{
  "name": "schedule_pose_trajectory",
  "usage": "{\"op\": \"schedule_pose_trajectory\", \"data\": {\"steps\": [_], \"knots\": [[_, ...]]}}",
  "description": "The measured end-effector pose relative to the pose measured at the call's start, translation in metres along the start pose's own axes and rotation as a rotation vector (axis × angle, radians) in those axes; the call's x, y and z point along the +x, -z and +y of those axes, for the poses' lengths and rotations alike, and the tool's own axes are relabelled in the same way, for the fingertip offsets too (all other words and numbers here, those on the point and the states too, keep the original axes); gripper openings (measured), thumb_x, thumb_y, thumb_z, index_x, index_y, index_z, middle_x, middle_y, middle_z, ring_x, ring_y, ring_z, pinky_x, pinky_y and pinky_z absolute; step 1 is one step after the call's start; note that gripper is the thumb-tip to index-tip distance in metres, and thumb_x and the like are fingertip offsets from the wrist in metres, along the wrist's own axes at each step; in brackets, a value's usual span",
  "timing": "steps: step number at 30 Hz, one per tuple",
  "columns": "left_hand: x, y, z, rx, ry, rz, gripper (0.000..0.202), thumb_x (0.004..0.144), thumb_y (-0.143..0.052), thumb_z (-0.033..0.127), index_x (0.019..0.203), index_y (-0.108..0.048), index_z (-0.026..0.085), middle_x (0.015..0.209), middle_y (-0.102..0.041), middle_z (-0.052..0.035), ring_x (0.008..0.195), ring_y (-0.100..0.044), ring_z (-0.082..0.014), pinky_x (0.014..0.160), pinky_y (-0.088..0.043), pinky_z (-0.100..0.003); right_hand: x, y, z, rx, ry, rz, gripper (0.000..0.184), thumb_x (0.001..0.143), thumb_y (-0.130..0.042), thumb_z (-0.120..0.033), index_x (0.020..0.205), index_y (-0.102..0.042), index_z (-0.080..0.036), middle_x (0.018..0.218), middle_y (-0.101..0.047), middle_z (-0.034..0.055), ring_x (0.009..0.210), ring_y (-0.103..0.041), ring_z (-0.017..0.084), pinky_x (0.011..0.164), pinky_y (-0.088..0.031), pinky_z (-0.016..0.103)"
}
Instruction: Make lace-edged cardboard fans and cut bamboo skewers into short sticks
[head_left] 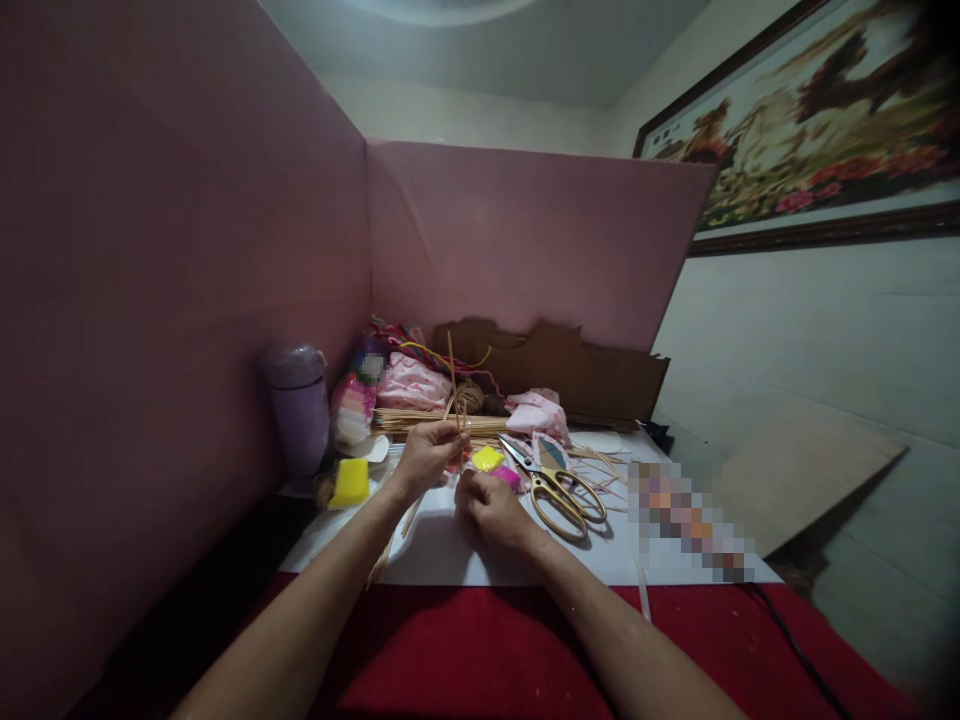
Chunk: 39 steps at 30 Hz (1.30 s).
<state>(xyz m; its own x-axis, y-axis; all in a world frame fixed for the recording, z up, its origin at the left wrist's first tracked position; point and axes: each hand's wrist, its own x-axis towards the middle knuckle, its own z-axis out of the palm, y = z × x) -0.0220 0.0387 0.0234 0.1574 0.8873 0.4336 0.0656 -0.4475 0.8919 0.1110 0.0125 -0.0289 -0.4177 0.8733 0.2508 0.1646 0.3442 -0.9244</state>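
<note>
My left hand (429,458) is raised over the white work surface, its fingers pinched on thin wooden sticks (452,372). One stick rises well above the fingers; shorter ends stand beside it. Lower and to the right, my right hand (491,508) is closed, fingers curled under; whatever they hold is hidden. Just past it lie a yellow packet (488,459) and a magenta packet (510,478). Gold-handled scissors (564,497) rest right of my right hand, blades pointing away to the left.
Behind my hands lie a bundle of sticks (405,418), a twine ball (470,396) and pink patterned cloth (538,412). A purple bottle (298,415) and yellow block (350,483) stand left. Torn cardboard (600,385) and pink panels (525,230) border the back. Red cloth (420,650) covers the front.
</note>
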Motion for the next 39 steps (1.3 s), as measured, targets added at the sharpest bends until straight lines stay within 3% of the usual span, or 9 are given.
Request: {"op": "schedule_pose_trajectory", "data": {"steps": [4, 16, 21, 28, 35, 39], "knots": [[-0.001, 0.000, 0.000, -0.009, 0.026, 0.003, 0.031, 0.066, -0.066, 0.043, 0.064, -0.065, 0.012, 0.056, -0.063, -0.0029, 0.046, -0.053, -0.0095, 0.046, -0.043, -0.020, 0.000, -0.001, 0.000, 0.029, -0.041, 0.008, 0.015, 0.074, -0.044, -0.015, 0.061, -0.042, -0.021, 0.045, -0.049, -0.0056, 0.034, -0.043, 0.009, 0.036, -0.033, 0.020], [-0.001, -0.004, 0.005, 0.097, -0.037, 0.034, 0.030, 0.070, -0.061, 0.040, 0.059, -0.064, 0.013, 0.052, -0.061, -0.0016, 0.045, -0.051, -0.0096, 0.045, -0.039, -0.019, 0.000, -0.002, -0.003, -0.078, 0.037, 0.087, 0.017, 0.064, -0.040, -0.006, 0.055, -0.042, -0.021, 0.047, -0.050, -0.0043, 0.041, -0.047, 0.010, 0.041, -0.036, 0.020], [-0.001, -0.004, 0.005, 0.116, -0.013, 0.046, 0.031, 0.070, -0.060, 0.042, 0.058, -0.064, 0.013, 0.051, -0.061, -0.0017, 0.044, -0.051, -0.0101, 0.044, -0.039, -0.019, 0.000, -0.002, -0.002, -0.050, -0.019, 0.074, 0.016, 0.066, -0.041, -0.009, 0.057, -0.042, -0.021, 0.046, -0.049, -0.0050, 0.037, -0.045, 0.010, 0.038, -0.035, 0.020], [0.003, -0.004, 0.004, 0.029, 0.047, 0.047, 0.033, 0.066, -0.064, 0.044, 0.060, -0.064, 0.012, 0.053, -0.062, -0.0027, 0.046, -0.054, -0.0114, 0.045, -0.041, -0.021, 0.001, -0.002, 0.001, -0.096, 0.036, 0.072, 0.018, 0.068, -0.041, -0.007, 0.056, -0.043, -0.021, 0.047, -0.050, -0.0047, 0.039, -0.045, 0.009, 0.042, -0.036, 0.020], [-0.001, -0.006, 0.010, 0.013, 0.032, 0.029, 0.032, 0.068, -0.062, 0.043, 0.059, -0.063, 0.013, 0.053, -0.062, -0.0032, 0.044, -0.052, -0.0107, 0.044, -0.040, -0.021, -0.002, -0.001, -0.006, -0.218, 0.115, 0.086, 0.020, 0.071, -0.042, -0.006, 0.057, -0.044, -0.020, 0.052, -0.054, -0.0023, 0.048, -0.052, 0.011, 0.048, -0.039, 0.021], [-0.005, -0.007, 0.016, 0.092, -0.042, 0.070, 0.029, 0.072, -0.059, 0.039, 0.059, -0.062, 0.013, 0.054, -0.062, -0.0027, 0.046, -0.051, -0.0100, 0.044, -0.039, -0.020, -0.003, 0.002, -0.011, -0.314, 0.197, 0.084, 0.018, 0.073, -0.044, -0.005, 0.062, -0.048, -0.020, 0.057, -0.058, -0.0008, 0.054, -0.054, 0.012, 0.053, -0.039, 0.021]]}}
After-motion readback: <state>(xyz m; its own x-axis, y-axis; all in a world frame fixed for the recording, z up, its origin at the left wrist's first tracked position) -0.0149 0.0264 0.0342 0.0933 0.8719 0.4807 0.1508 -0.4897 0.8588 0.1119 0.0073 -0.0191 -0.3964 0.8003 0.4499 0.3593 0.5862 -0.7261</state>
